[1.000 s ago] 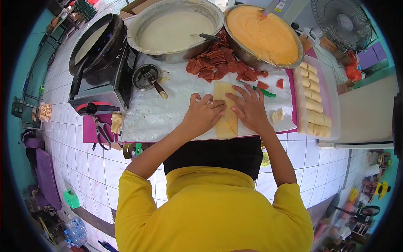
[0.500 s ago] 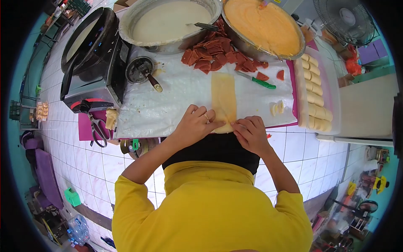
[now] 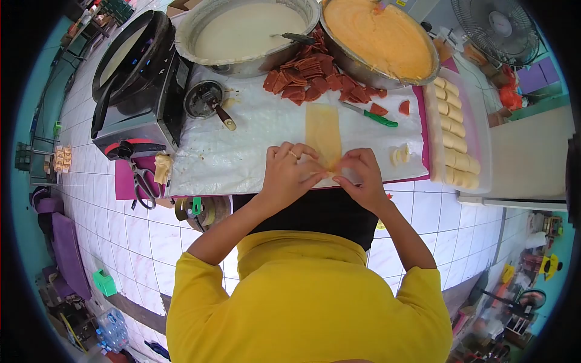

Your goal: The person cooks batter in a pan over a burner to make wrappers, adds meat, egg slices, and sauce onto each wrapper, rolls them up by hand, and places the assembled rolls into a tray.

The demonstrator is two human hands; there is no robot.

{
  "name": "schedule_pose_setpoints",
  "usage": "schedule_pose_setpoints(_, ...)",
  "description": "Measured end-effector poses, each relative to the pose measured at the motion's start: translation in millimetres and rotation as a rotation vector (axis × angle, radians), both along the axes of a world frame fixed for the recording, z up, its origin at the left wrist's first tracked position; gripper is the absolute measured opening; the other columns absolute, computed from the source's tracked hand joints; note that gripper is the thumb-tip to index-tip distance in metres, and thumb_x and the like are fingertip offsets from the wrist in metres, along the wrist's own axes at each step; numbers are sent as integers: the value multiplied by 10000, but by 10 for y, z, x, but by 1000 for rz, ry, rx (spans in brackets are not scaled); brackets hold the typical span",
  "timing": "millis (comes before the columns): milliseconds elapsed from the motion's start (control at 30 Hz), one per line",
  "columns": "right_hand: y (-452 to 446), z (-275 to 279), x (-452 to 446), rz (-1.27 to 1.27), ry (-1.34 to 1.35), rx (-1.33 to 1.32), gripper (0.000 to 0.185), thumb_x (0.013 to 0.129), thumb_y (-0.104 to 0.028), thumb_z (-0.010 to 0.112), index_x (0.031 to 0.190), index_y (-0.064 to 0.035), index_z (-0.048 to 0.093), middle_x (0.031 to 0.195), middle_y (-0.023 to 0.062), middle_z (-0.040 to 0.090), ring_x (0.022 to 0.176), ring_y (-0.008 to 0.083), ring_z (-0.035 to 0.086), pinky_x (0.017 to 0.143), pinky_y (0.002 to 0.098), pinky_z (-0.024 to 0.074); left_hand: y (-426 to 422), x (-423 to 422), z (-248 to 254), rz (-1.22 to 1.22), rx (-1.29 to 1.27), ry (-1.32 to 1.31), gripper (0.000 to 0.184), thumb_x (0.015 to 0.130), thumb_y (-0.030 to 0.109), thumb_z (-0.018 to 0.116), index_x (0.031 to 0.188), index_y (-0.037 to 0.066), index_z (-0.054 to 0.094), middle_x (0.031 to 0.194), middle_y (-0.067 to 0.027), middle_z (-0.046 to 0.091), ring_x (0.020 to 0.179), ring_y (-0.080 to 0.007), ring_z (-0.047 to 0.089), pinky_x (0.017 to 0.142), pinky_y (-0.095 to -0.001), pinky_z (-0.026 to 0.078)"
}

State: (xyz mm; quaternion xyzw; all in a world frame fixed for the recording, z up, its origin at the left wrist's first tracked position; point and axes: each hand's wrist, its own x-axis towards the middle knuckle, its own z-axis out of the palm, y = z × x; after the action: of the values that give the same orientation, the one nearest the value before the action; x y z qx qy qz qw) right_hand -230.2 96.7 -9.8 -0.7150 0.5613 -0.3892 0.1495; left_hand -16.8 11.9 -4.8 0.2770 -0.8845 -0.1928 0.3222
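Note:
A long pale yellow sheet (image 3: 324, 130) lies flat on the white covering near the front edge of the table. At its near end, my left hand (image 3: 290, 172) pinches the edge between thumb and fingers. My right hand (image 3: 362, 178) grips the same end from the other side, with its fingers curled. The part between my fingertips is folded over and partly hidden. A knife with a green handle (image 3: 380, 119) rests to the right of the sheet. Behind it is a pile of red slices (image 3: 308, 75).
Two large bowls, one of white batter (image 3: 248, 30) and one of orange mixture (image 3: 381, 36), stand at the back. A pan (image 3: 130, 54) sits on a stove at left. Scissors (image 3: 144, 184) hang near the left edge. A plastic tray (image 3: 481, 139) holds pale rolls at right.
Both hands have moved from the middle of the sheet to its near end and now pinch it. The near end has been folded over, away from me.

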Motion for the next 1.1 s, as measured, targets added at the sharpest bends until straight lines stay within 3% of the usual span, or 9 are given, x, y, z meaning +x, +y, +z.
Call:
schedule_pose_setpoints(167,-180,50,-2,-9,-129,37,617,710,-208,840,1238,-87,543,1162,75,600,1102,299,528,958,400,413,-98,-75,12,50,241,96,154,758,275,802,780,180,682,1165,70,699,960,-178,511,883,-362,291)
schedule_pose_setpoints(300,-252,-35,-72,14,-157,146,663,698,-234,853,1258,-86,529,1223,62,590,1130,278,518,994,403,383,-90,-84,-1,81,271,-16,152,794,310,776,820,190,686,1147,91,708,964,-167,521,896,-397,265)
schedule_pose_setpoints(400,-282,-53,-92,-5,-169,207,606,699,-237,852,1223,-122,571,1243,52,586,1135,274,517,997,406,378,-102,-101,-19,111,282,-49,164,809,334,762,829,192,683,1081,101,718,952,-163,532,888,-417,256)
schedule_pose_setpoints(500,-248,29,-78,-9,64,130,496,726,-234,826,1164,-149,612,1227,50,591,1140,268,522,989,415,382,-123,-117,20,132,345,-77,161,802,311,775,832,182,682,1050,88,717,957,-155,532,902,-415,256)
schedule_pose_setpoints(567,-278,143,-32,150,193,10,429,741,-234,808,1119,-154,622,1205,55,589,1136,271,527,984,421,385,-133,-117,-4,149,352,-92,174,794,318,781,837,182,682,989,86,710,952,-155,538,900,-412,258)
schedule_pose_setpoints(667,-298,121,19,229,282,-55,341,764,-227,779,1054,-139,622,1171,63,588,1130,278,534,981,430,385,-136,-127,-36,140,289,21,217,774,334,792,888,183,685,939,74,684,954,-158,544,896,-416,267)
schedule_pose_setpoints(800,-339,116,-17,248,292,-35,282,793,-198,752,1010,-113,593,1150,77,588,1109,292,542,973,432,393,-69,-56,48,180,124,-63,371,748,364,801,1043,197,651,985,68,669,959,-159,543,883,-424,280)
schedule_pose_setpoints(967,-400,99,0,127,73,150,305,803,-175,743,1032,-99,557,1125,96,584,1085,322,537,954,431,406,-32,-76,-12,218,-34,-203,538,740,376,796,1215,228,592,1031,80,653,965,-160,538,859,-439,285)
schedule_pose_setpoints(1100,-487,148,4,159,-34,32,363,761,-156,781,1057,-96,580,1076,98,598,1081,328,537,953,419,415,-76,-132,36,254,-218,-130,446,757,341,779,1174,258,642,1039,95,650,942,-144,553,847,-440,282)
